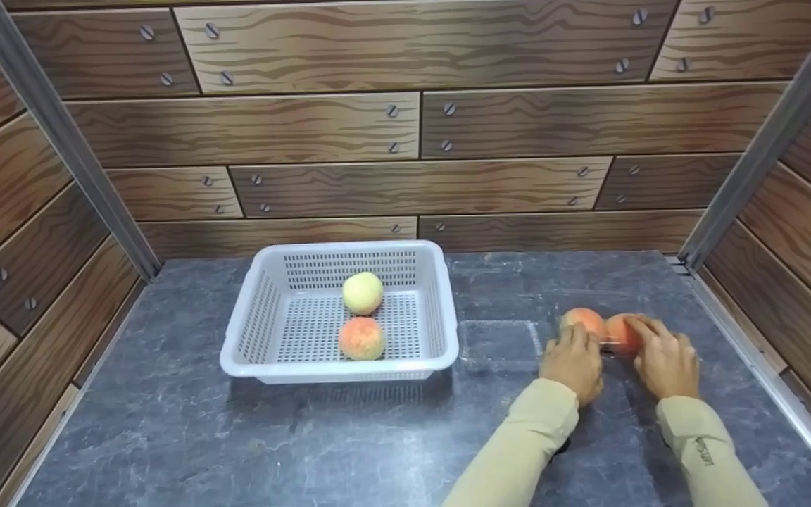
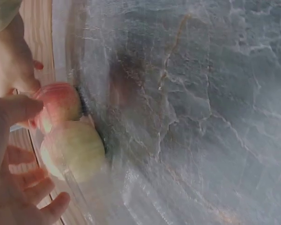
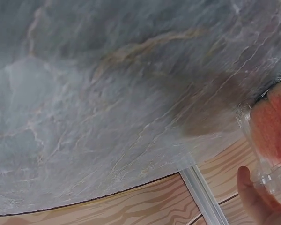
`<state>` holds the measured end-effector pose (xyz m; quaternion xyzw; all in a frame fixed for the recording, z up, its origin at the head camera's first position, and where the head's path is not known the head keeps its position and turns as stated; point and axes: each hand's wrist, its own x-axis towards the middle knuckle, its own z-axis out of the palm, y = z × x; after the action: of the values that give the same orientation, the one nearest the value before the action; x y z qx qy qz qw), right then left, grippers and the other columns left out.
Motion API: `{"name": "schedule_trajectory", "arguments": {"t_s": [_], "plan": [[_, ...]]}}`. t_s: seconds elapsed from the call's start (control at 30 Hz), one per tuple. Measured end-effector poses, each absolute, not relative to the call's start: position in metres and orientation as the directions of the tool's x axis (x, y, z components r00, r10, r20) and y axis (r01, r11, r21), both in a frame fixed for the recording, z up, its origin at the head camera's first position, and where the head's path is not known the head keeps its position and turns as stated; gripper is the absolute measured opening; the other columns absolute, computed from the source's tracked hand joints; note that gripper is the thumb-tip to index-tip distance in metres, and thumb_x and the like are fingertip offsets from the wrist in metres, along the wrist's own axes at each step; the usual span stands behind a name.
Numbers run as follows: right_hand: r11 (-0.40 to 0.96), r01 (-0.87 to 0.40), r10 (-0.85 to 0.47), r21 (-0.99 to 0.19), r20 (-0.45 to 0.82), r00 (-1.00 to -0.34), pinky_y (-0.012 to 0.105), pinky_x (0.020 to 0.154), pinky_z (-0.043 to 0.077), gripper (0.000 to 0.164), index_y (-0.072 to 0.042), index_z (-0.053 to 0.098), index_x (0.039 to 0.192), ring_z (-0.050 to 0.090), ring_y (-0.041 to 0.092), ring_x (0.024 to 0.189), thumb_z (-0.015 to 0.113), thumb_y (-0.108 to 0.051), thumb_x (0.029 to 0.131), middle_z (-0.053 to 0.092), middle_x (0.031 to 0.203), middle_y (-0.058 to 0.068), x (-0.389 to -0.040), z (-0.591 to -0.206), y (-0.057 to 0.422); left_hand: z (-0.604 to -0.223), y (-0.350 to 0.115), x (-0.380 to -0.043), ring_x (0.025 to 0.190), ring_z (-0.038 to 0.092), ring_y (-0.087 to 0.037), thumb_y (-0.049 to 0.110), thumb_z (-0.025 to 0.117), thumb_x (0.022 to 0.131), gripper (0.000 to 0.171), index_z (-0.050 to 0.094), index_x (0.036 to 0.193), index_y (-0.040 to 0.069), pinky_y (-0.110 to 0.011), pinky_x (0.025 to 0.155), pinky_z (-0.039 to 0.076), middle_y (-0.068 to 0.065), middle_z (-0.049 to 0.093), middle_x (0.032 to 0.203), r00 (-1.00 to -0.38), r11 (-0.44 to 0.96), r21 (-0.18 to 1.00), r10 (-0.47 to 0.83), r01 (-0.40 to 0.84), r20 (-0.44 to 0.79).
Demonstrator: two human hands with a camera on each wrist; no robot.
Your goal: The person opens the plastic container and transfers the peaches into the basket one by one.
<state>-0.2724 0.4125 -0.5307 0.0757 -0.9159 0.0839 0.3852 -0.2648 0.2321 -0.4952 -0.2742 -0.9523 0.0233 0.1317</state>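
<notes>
Near the counter's (image 1: 307, 443) right edge, the left hand (image 1: 573, 366) lay spread, the right hand's (image 1: 667, 365) hold unclear; gentle pressure probably suited the peaches (image 1: 583, 319).

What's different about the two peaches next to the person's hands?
In the left wrist view, the left peach looks pale yellow and the right peach redder. In the head view, the left hand partly hides the left peach, the right hand the right peach. The left peach is nearer the basket than the right peach. Both are round and sit side by side.
</notes>
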Motion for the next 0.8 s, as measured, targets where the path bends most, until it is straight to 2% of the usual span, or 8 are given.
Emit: {"name": "schedule_trajectory", "arguments": {"t_s": [0.13,0.33,0.57,0.8], "plan": [[0.972,-0.212,-0.074,-0.097,0.734,-0.675,0.062,0.045,0.043,0.048,0.000,0.074,0.112,0.049,0.051,0.055,0.059,0.013,0.067,0.071,0.109,0.020,-0.270,-0.532,0.410,-0.498,0.236,-0.265,0.113,0.051,-0.014,0.049,0.073,0.084,0.055,0.064,0.130,0.021,-0.021,0.080,0.048,-0.001,0.057,0.128,-0.788,0.854,-0.168,0.519,0.491,0.331],[0.968,-0.225,-0.077,-0.107,0.729,-0.680,0.062,0.046,0.044,0.048,0.000,0.074,0.112,0.050,0.050,0.057,0.063,0.013,0.067,0.071,0.110,0.019,-0.265,-0.532,0.412,-0.499,0.239,-0.267,0.111,0.053,-0.020,0.052,0.081,0.077,0.052,0.070,0.123,0.029,-0.025,0.083,0.045,0.003,0.063,0.117,-0.784,0.859,-0.176,0.511,0.481,0.352],[0.965,-0.239,-0.090,-0.106,0.725,-0.683,0.061,0.045,0.042,0.049,0.001,0.075,0.111,0.053,0.052,0.060,0.065,0.013,0.065,0.071,0.110,0.019,-0.261,-0.533,0.411,-0.498,0.235,-0.272,0.101,0.064,-0.020,0.029,0.078,0.085,0.026,0.076,0.111,0.032,-0.021,0.074,0.053,0.006,0.068,0.107,-0.747,0.845,-0.168,0.528,0.507,0.404],[0.966,-0.245,-0.097,-0.087,0.752,-0.652,0.062,0.047,0.043,0.047,0.001,0.075,0.110,0.051,0.051,0.058,0.062,0.013,0.066,0.072,0.108,0.019,-0.263,-0.535,0.408,-0.499,0.233,-0.276,0.093,0.064,-0.017,0.027,0.079,0.085,0.024,0.078,0.107,0.034,-0.020,0.070,0.055,0.007,0.070,0.102,-0.709,0.833,-0.208,0.548,0.514,0.443]]}}
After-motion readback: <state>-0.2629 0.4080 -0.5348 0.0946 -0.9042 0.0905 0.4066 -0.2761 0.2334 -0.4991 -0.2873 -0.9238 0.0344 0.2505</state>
